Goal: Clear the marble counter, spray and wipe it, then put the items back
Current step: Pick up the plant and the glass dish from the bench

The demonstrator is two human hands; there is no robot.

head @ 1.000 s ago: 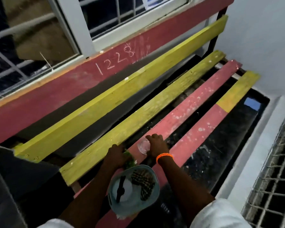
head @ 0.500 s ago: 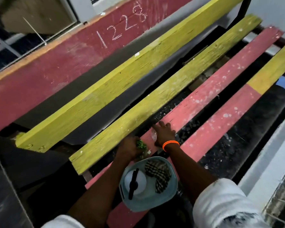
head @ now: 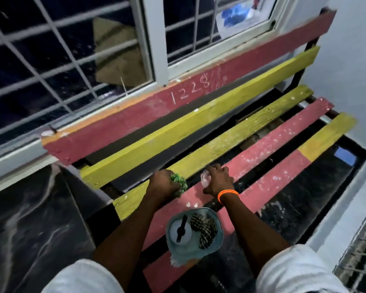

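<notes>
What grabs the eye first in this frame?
The red and yellow bench slats fill the middle, with "1228" chalked on the red backrest under the window. Near the front, the left hand grips a green leafy item; the right hand rests on a clear object beyond a pale blue container.

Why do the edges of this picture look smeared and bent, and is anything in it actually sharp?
Head view: dim, bluish light. The wide lens bows the window grille and smears the corners, including the sleeves. Sharpest are the middle bench slats and the chalked "1228". The left hand with its green tuft, the right hand and the tub are slightly soft. The marble shows pale sheen.
</notes>
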